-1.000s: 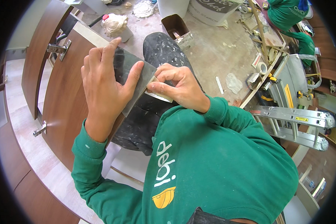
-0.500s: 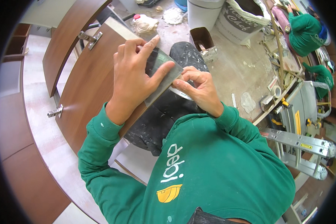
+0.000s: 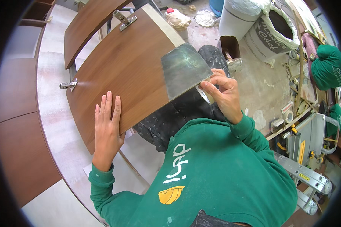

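Note:
A brown wood-look panel [image 3: 117,60] with metal hinges [image 3: 125,20] slants across the view, over my dark trousers. My left hand [image 3: 108,125] lies flat on its near left part, fingers stretched out, holding nothing. A glossy dark grey sheet [image 3: 185,70] covers the panel's right end. At the sheet's near right corner my right hand [image 3: 225,90] is closed in a pinch, with a beige edge between thumb and fingers. Just below the fingers shows a white ring [image 3: 204,94], perhaps the end of a roll. Whatever lies under the sheet's right edge is hidden.
A second brown panel [image 3: 88,28] stands behind the first. Beyond are a white bin [image 3: 236,20], a large printed sack [image 3: 271,36] and a brown bucket [image 3: 229,46]. At right lie a tape roll [image 3: 288,116], a ladder [image 3: 305,174] and another person's green sleeve [image 3: 327,68].
My left hand has left the grey sheet and come down leftward onto the bare panel. My right hand keeps its pinch at the sheet's corner. The view has shifted, moving the scene rightward.

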Tool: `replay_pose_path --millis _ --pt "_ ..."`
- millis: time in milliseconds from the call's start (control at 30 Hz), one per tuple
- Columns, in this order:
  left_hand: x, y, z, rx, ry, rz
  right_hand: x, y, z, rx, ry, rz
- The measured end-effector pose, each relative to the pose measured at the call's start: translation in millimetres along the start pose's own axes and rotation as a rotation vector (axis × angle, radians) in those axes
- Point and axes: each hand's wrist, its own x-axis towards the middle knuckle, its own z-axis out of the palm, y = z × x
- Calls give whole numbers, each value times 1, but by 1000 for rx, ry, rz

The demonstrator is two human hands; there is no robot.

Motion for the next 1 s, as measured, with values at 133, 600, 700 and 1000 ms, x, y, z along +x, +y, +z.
replay_pose_path --millis 133,600,700,1000 --pt "-2 -7 0 -8 9 96 0 1 4 34 31 -32" --pt "18 -41 3 81 91 244 -11 3 20 73 42 -11" --pt "30 -36 -4 18 44 144 -8 0 19 65 26 -4" --pt "129 54 -47 -512 191 503 -5 -7 17 36 -5 28"
